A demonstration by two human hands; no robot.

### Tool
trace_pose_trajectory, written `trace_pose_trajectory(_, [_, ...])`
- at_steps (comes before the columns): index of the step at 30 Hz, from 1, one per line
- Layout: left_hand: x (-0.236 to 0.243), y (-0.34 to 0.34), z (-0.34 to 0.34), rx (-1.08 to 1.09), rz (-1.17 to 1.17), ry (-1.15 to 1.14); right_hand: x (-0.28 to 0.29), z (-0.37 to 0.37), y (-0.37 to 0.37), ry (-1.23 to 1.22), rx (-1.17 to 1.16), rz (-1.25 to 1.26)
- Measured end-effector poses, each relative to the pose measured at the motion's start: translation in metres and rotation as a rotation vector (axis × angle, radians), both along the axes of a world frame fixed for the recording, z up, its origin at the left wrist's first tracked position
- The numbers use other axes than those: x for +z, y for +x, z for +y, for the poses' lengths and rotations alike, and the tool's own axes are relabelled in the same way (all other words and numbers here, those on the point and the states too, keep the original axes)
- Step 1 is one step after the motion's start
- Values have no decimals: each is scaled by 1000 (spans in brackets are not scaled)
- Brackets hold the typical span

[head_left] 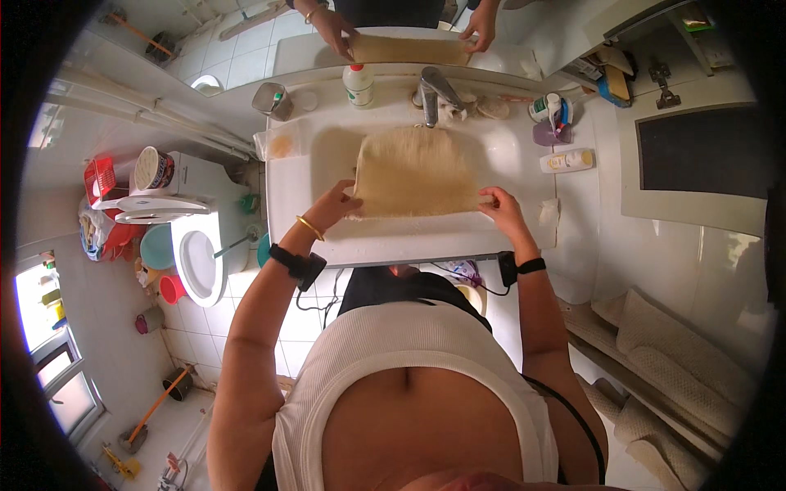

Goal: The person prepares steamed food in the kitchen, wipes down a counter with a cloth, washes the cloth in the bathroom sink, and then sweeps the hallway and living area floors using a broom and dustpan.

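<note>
A beige cloth (416, 173) is stretched out over the basin of a white sink (299, 233), just below the chrome faucet (430, 90). My left hand (336, 199), with a gold bangle on the wrist, pinches its near left corner. On the opposite side, my right hand (499, 204) grips the near right corner. Both wrists have black straps with devices on them. A mirror (270, 45) behind the sink reflects both hands and the cloth.
Around the faucet stand a red-capped bottle (359, 90), a small container (272, 102) and other toiletries (565, 159). An open cabinet door (696, 159) is at the right. A toilet (201, 258), basins (157, 245) and buckets are at the left; rolled beige material (655, 352) lies at lower right.
</note>
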State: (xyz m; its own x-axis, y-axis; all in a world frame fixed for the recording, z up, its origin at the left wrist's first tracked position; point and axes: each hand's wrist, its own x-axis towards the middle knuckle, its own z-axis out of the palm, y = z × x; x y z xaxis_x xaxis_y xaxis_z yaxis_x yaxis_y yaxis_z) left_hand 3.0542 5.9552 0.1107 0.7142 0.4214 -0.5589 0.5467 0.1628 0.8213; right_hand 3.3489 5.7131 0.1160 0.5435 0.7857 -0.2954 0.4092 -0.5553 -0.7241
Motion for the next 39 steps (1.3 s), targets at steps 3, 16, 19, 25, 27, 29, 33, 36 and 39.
trace_pose_trajectory(3, [-49,4,19,55,-147,20,-26,16,8,-48,28,40])
trace_pose_trajectory(16, [-30,57,32,34,-228,243,29,152,19,546,-318,941])
trace_pose_trajectory(19, [-20,55,16,112,-159,34,47,163,21,574,-332,955])
trace_pose_trajectory(25, [-34,49,6,167,-197,-3,55,168,16,691,-282,992])
trace_pose_trajectory(27, [-36,50,4,199,-232,-82,54,168,14,719,-308,1008])
trace_pose_trajectory(29, [-34,55,4,207,-234,-119,53,168,14,753,-283,1051])
trace_pose_trajectory(33, [-23,65,2,192,-198,-99,47,165,14,740,-277,1032])
trace_pose_trajectory(36, [-17,68,-4,95,-343,111,36,158,4,673,-335,751])
trace_pose_trajectory(39, [-30,74,-3,84,-303,162,28,160,3,586,-192,190])
